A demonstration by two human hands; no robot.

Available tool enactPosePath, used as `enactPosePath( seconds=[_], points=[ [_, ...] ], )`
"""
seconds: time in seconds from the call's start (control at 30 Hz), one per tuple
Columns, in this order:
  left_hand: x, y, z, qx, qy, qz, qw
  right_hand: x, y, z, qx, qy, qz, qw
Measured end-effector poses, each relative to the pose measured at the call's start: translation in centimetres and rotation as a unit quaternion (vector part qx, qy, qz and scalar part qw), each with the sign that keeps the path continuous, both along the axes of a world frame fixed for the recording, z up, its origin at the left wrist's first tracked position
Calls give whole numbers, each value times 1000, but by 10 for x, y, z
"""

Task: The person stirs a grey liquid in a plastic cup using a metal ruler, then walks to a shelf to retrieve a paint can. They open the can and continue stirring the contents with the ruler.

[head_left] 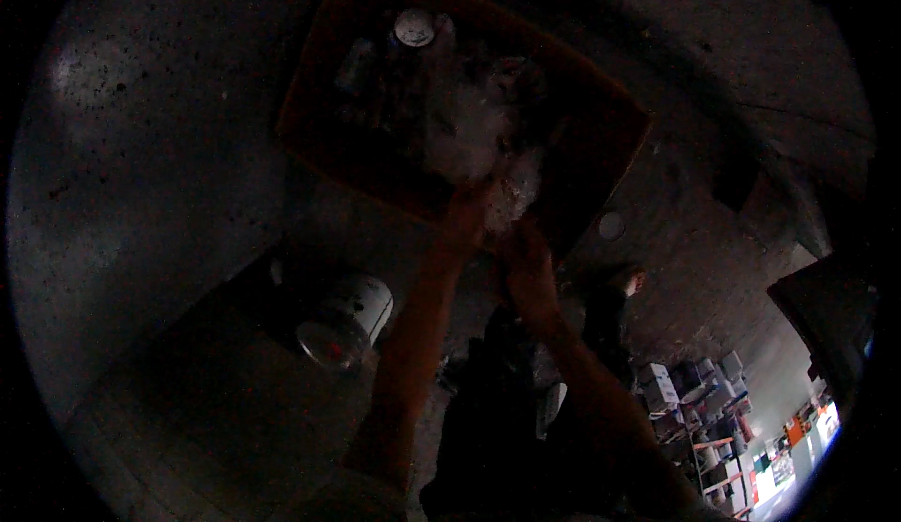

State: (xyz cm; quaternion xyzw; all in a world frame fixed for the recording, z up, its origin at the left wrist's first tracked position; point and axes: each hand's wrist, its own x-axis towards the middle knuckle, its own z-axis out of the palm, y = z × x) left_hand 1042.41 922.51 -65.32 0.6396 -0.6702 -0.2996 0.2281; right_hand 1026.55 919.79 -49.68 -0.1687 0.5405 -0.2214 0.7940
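Lighting is poor across the whole frame and fine detail is lost in shadow; both forearms enter from the lower edge and converge near the centre. The left hand (469, 207) is at the lower rim of a brown-edged rectangular container (608, 151), which lies tilted across the upper middle of the frame. The right hand (528, 261) is just below and to the right of it, also at that rim. Between and just above the two hands is a pale, crumpled, film-like piece (511, 198), apparently translucent, at the container's lower rim in the upper middle of the frame. The fingers of both hands are too dark to read: whether they grip the piece or merely lie against it cannot be told. Further pale, cloudy material (465, 128) lies inside the container, above the hands; whether it is joined to the piece cannot be determined. A round, whitish disc-like item (414, 28) sits near the container's upper left, with a dull grey item (355, 66) below and left of it. At the lower left of the frame, a white bucket (364, 302) appears tilted. A small round pale object (611, 225) lies on the floor (690, 268), right of the container, near a foot (634, 283). Pale boxes (660, 386) stand clustered at the lower right
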Motion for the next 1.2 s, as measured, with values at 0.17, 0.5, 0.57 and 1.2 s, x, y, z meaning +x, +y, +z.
enactPosePath(
  seconds=[0.17, 0.5, 0.57, 1.2],
  points=[
    [28, 3, 20, -36, -38, -13, 999, 1, 4, 12, -87, 158, 98, 979],
    [22, -12, 55, 44, -133, -5, 990, -31, 10, -4, -554, 375, 291, 684],
    [14, -30, 55, 68, -91, 20, 993, -43, 27, 7, -390, 333, 313, 799],
    [-3, -46, 114, 96, 23, 241, 966, -306, 89, -238, -138, 619, 268, 726]
  ],
)
